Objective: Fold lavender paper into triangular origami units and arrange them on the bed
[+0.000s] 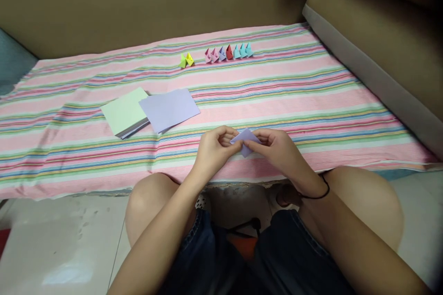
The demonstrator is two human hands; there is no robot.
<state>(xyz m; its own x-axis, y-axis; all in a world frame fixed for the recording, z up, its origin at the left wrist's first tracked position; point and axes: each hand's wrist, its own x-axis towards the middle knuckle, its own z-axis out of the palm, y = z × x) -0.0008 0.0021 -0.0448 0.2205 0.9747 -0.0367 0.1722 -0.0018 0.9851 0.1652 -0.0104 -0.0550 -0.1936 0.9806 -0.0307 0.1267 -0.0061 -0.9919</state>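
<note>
A small piece of folded lavender paper (246, 136) is held up between my two hands, just above the near edge of the striped cloth. From its left side my left hand (218, 145) pinches it, with the thumb across the front. My right hand (273, 145) grips its right side the same way, and a dark band circles that wrist. The paper has a diamond-like outline with a point upward. Both thumbs nearly meet at its middle, and the fingers behind it are partly hidden.
Ahead on the striped cloth (304, 83) stands a row of small folded paper figures (222, 54), with a yellow one (189, 59) and a green one (183, 61) to its left. Left of my hands lie lavender sheets (170, 108) overlapping a pale green stack (125, 111). A brown cushion (380, 46) borders the right.
</note>
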